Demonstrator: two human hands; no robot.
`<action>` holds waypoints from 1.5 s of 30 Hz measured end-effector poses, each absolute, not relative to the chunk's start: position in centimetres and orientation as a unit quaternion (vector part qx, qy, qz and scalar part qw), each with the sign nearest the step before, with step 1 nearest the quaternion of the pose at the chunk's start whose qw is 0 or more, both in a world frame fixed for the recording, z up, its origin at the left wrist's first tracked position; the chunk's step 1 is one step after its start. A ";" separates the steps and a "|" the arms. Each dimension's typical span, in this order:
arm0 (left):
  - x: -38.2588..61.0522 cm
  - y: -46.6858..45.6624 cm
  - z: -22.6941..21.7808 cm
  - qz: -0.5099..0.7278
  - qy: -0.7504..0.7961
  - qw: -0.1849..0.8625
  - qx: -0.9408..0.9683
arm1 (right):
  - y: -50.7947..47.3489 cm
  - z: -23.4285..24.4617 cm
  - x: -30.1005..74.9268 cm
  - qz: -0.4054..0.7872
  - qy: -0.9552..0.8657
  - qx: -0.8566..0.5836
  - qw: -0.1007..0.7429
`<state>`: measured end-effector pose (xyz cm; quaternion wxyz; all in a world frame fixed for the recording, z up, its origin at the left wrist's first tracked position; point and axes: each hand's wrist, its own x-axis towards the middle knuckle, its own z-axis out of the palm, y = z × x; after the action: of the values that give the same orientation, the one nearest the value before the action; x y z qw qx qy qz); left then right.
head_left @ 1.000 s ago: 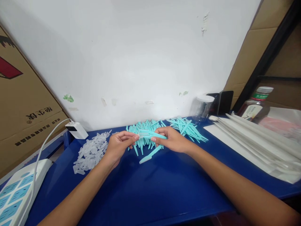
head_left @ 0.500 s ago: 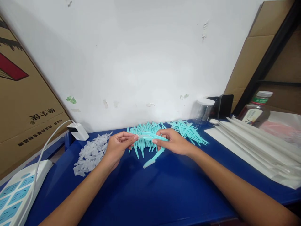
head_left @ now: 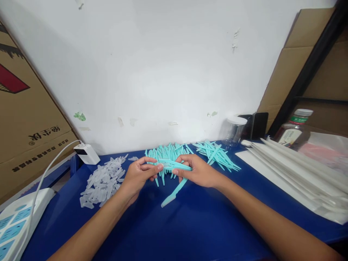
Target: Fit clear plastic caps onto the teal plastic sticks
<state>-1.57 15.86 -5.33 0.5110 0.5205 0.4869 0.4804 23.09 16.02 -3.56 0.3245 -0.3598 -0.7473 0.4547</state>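
My left hand [head_left: 140, 174] and my right hand [head_left: 197, 170] meet over the blue table [head_left: 190, 224], both pinched on one teal plastic stick [head_left: 174, 165] held level between them. A clear cap seems to sit on the stick's left end at my left fingertips. From under my right hand a second teal stick [head_left: 174, 193] with a pale tip slants down to the tabletop. Just behind the hands lies a pile of teal sticks [head_left: 167, 153], with a second teal pile [head_left: 216, 154] to its right. A heap of clear caps [head_left: 102, 179] lies to the left.
A white charger [head_left: 86, 153] with its cable and a white-and-blue power strip [head_left: 16, 221] sit at the left. A clear jar [head_left: 234, 131], a dark phone [head_left: 258, 125], a bottle [head_left: 295, 129] and stacked white sleeves [head_left: 299, 174] stand at the right. Cardboard boxes [head_left: 24, 119] flank the table.
The hands stay joined on the same teal stick, and have drawn slightly closer together. The view has shifted a little, so everything sits lower in the frame.
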 end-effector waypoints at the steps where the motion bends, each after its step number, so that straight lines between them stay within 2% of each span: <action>1: -1.5 15.8 -5.5 0.476 0.485 0.516 0.521 | 16.0 -3.6 23.0 0.458 -0.747 -0.359 0.323; 11: -1.4 15.5 -5.2 0.434 0.462 0.523 0.571 | 15.5 -3.8 22.5 0.486 -0.736 -0.347 0.317; 20: -1.4 16.1 -5.4 0.463 0.462 0.433 0.621 | 16.6 -4.8 22.8 0.486 -0.718 -0.366 0.337; 24: -1.5 16.0 -5.3 0.475 0.452 0.438 0.615 | 16.1 -4.4 22.7 0.481 -0.728 -0.358 0.333; 29: -1.7 15.6 -4.4 0.434 0.445 0.468 0.629 | 15.8 -4.3 22.7 0.485 -0.732 -0.353 0.322; 35: -2.1 16.5 -4.7 0.410 0.438 0.451 0.661 | 16.3 -4.6 22.9 0.464 -0.745 -0.351 0.326; 38: -4.0 18.0 -4.4 0.409 0.477 0.376 0.681 | 16.8 -4.6 23.4 0.452 -0.747 -0.365 0.323; 40: -6.3 19.1 -3.9 0.384 0.536 0.223 0.718 | 17.0 -4.5 23.9 0.427 -0.755 -0.387 0.313; 42: -8.9 20.3 -3.5 0.280 0.585 0.045 0.759 | 17.2 -4.4 24.3 0.405 -0.759 -0.408 0.305; 43: -10.2 20.8 -3.4 0.238 0.593 0.005 0.769 | 17.3 -4.4 24.4 0.398 -0.760 -0.415 0.302; 45: -12.2 21.6 -3.4 0.194 0.593 0.005 0.782 | 17.5 -4.5 24.6 0.388 -0.764 -0.419 0.301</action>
<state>-12.23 21.65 -3.37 0.0054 0.7816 0.5928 0.1941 24.56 17.52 -4.48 0.3009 -0.4185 -0.7640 0.3882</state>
